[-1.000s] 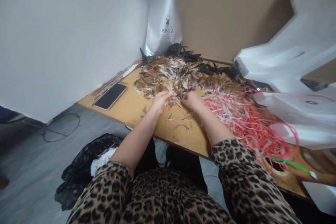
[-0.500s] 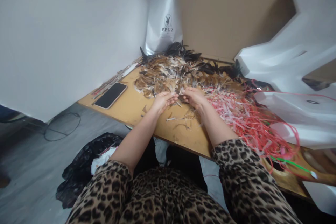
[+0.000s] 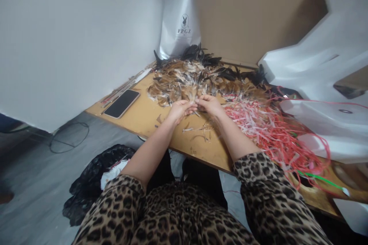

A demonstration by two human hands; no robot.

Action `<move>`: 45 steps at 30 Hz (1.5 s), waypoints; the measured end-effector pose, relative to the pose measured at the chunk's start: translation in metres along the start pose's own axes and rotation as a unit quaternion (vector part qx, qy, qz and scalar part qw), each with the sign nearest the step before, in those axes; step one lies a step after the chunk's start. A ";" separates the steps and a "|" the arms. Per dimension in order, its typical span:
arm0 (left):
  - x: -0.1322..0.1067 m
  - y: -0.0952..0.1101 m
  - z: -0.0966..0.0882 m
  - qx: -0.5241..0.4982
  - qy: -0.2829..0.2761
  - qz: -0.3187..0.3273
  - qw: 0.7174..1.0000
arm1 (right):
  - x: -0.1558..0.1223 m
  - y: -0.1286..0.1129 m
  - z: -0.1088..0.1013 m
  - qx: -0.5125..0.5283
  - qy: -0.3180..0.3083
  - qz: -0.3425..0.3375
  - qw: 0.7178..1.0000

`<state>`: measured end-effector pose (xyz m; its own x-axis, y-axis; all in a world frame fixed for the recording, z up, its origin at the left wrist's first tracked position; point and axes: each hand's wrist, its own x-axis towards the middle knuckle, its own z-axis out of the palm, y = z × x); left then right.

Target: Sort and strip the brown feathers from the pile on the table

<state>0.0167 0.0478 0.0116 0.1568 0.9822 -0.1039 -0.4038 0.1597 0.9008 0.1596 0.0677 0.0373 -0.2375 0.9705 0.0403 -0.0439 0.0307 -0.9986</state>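
Observation:
My left hand (image 3: pixel 180 110) and my right hand (image 3: pixel 209 104) meet at the near edge of a pile of brown, white and black feathers (image 3: pixel 169 84). Both are closed in a pinch, fingertips almost touching. A light brown feather (image 3: pixel 189 93) fans up from between them, its lower end at the fingertips of both hands. How many feathers are in the pinch I cannot make out. Loose feather scraps (image 3: pixel 201 130) lie on the table just below my hands. Right of my right forearm spreads a heap of pink and red ribbon strips (image 3: pixel 267 130).
A phone (image 3: pixel 122 103) lies on the left of the wooden table (image 3: pixel 155 122). At the back stands a silver-white bag (image 3: pixel 179 19). White moulded pieces (image 3: pixel 310 61) crowd the right side. A black plastic bag (image 3: pixel 86 183) sits on the floor.
My right fingertips have come in closer to the left ones, onto the feather. The whole view has shifted very slightly; the pile and ribbons look the same.

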 end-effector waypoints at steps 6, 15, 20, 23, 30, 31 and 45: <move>0.001 -0.001 0.001 0.037 0.005 0.014 0.999 | 0.003 0.005 -0.001 0.016 0.007 0.010 1.000; -0.001 -0.003 0.004 0.191 -0.021 0.041 0.981 | 0.008 -0.002 -0.013 0.160 0.049 0.028 0.985; 0.000 0.001 0.000 0.150 0.013 0.039 0.988 | 0.010 -0.007 -0.033 0.219 0.061 0.001 0.974; 0.002 0.004 -0.004 0.045 0.052 0.042 0.997 | 0.009 -0.008 -0.041 0.188 0.047 -0.011 0.981; 0.004 0.010 -0.009 -0.108 0.039 0.045 0.992 | 0.004 -0.007 -0.042 0.122 -0.073 -0.008 0.990; 0.004 0.011 -0.010 -0.116 0.038 0.049 0.991 | 0.003 -0.007 -0.041 0.112 -0.082 -0.003 0.990; -0.002 0.011 -0.014 -0.002 -0.050 -0.057 0.997 | 0.003 -0.004 -0.049 0.069 -0.097 0.020 0.993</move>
<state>-0.0008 0.0493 0.0162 0.2905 0.9429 -0.1629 -0.3809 0.2701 0.8843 0.2062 0.0825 0.0394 -0.4230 0.9059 0.0193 -0.1599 -0.0536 -0.9857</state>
